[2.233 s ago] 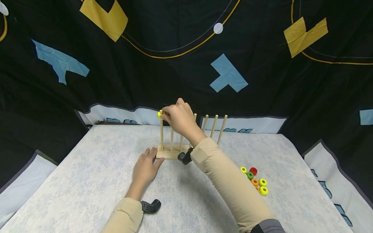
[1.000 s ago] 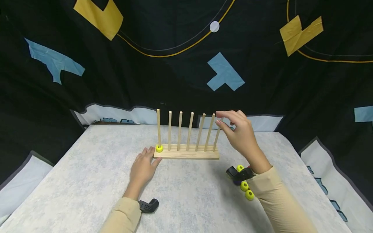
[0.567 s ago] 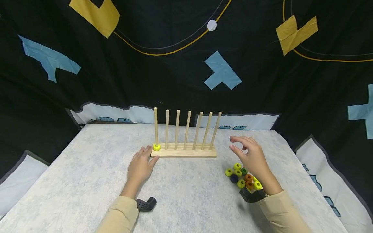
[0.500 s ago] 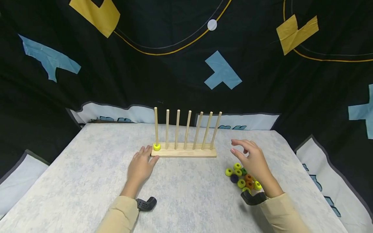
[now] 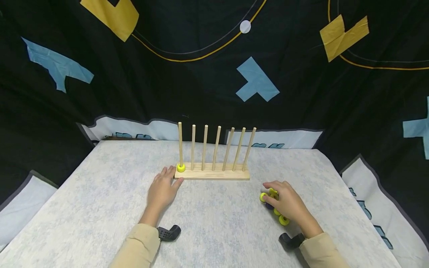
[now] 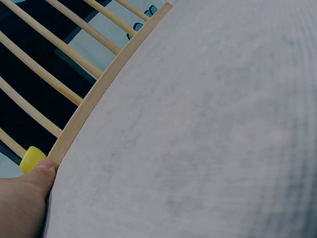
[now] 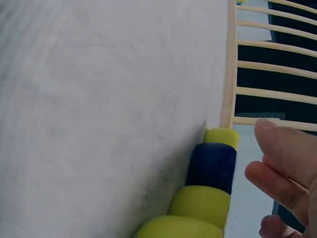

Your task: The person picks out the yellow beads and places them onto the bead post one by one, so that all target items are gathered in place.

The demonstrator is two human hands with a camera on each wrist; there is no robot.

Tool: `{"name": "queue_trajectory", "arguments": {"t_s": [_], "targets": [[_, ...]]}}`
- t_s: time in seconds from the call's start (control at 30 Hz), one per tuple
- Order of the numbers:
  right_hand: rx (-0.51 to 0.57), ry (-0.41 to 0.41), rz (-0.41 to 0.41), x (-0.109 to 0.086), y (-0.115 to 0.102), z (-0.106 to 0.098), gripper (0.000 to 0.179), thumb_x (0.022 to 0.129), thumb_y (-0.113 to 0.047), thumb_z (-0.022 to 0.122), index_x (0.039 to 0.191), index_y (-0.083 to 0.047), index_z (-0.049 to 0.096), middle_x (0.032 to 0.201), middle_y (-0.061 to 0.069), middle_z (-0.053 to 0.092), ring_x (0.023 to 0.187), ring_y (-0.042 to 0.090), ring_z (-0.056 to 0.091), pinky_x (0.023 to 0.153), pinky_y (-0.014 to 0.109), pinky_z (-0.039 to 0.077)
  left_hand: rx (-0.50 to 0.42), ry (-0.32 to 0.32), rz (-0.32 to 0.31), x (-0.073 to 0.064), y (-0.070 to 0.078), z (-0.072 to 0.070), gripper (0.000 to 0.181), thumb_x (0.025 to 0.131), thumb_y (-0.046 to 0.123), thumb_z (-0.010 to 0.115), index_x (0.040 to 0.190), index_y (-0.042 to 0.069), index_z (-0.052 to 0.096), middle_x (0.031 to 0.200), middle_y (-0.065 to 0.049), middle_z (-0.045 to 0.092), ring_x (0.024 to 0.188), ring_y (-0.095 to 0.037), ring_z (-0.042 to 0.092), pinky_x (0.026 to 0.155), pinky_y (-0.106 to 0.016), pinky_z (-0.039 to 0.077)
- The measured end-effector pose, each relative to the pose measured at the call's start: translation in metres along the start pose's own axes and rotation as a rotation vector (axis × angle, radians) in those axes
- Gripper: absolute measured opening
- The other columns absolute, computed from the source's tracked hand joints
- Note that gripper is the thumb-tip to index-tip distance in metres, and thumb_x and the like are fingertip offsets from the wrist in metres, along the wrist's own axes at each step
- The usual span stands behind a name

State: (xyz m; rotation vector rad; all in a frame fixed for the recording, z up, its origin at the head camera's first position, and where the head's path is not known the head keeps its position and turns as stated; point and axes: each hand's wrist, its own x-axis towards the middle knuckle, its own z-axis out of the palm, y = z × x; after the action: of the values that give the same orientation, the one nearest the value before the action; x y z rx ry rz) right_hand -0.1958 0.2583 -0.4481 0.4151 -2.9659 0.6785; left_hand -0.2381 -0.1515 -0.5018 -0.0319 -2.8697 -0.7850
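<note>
A wooden rack (image 5: 212, 175) with a row of upright pegs stands mid-table in the head view. One yellow bead (image 5: 181, 168) sits at the foot of its leftmost peg. My left hand (image 5: 162, 192) rests against the rack's left end, thumb (image 6: 42, 173) touching the front corner. Over a cluster of beads to the right is my right hand (image 5: 289, 203), thumb and forefinger apart. Around it show a yellow bead (image 5: 263, 197), a dark blue bead (image 7: 212, 166) and another yellow bead (image 5: 283, 220). The hand hides other beads. Between its fingers in the right wrist view I see no bead.
The table (image 5: 207, 227) has a pale mottled top. Behind it hangs a black curtain (image 5: 187, 93) with blue and yellow tape pieces. A black wrist device (image 5: 169, 233) sits on the left wrist, and another (image 5: 291, 242) on the right.
The right hand let the yellow bead onto the leftmost peg, where it dropped to the base. That hand then moved right and down to the loose beads. The left hand stayed at the rack.
</note>
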Motion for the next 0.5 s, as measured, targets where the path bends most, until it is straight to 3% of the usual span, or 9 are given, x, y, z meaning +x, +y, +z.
{"name": "queue_trajectory", "arguments": {"t_s": [0.5], "targets": [[-0.084,-0.086,0.050,0.0034,-0.0057,0.0055,0.039,0.087,-0.028,0.078,0.122,-0.015,0.071,0.120,0.001,0.071,0.095,0.015,0.055,0.076,0.035,0.051,-0.001,-0.006,-0.012,0.0001,0.0006,-0.0003,0.066,0.101,0.044,0.054,0.150,0.003,0.041,0.157,-0.015,0.039,0.150,-0.038,0.027,0.124,-0.053,0.020]]}}
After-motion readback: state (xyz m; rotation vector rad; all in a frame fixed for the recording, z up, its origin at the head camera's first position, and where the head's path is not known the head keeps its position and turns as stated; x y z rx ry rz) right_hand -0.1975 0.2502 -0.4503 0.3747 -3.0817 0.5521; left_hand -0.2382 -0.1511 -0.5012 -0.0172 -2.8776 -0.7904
